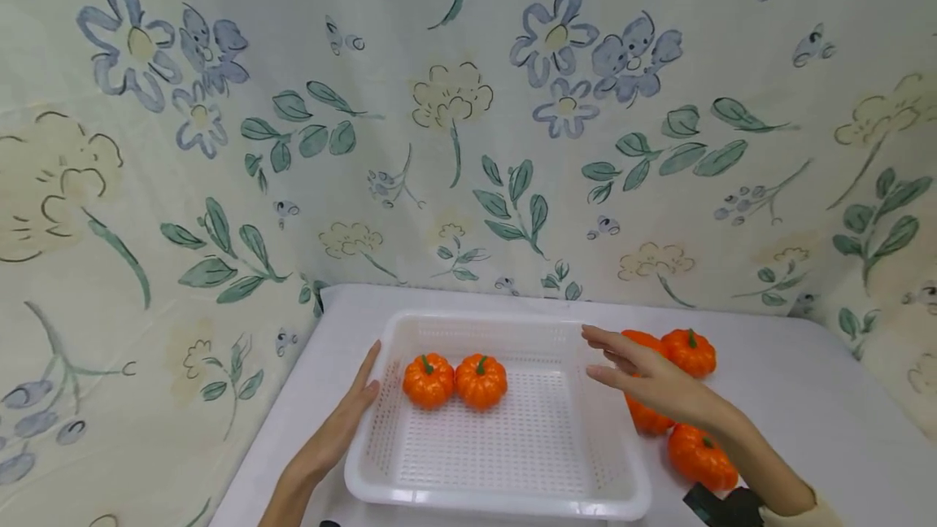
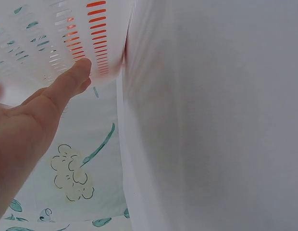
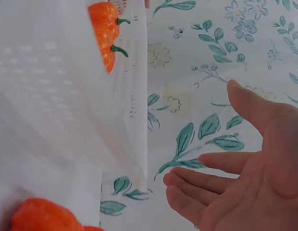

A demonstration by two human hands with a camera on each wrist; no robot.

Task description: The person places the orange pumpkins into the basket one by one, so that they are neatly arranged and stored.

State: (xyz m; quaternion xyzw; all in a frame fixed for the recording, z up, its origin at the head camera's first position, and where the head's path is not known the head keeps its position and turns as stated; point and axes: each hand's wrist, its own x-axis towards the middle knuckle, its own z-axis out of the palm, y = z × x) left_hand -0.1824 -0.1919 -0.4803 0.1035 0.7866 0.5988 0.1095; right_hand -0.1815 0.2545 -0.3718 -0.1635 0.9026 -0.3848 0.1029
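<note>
A white plastic basket (image 1: 505, 450) with slotted walls sits on the table. Two small orange pumpkins (image 1: 455, 381) with green stems are side by side at its left inside. My left hand (image 1: 350, 407) lies along the basket's left outer wall, its fingers extended. In the left wrist view, a fingertip (image 2: 83, 66) is right at the slots. Over the basket's right rim hovers my right hand (image 1: 651, 376), fingers spread and holding nothing. The right wrist view shows this hand (image 3: 235, 178) apart from the basket wall (image 3: 115, 125), palm visible.
Several more orange pumpkins (image 1: 703, 458) lie on the table to the basket's right, some partly hidden behind my right hand and forearm. A white cloth (image 1: 791, 397) covers the table. Floral fabric (image 1: 468, 145) hangs behind it and along the sides.
</note>
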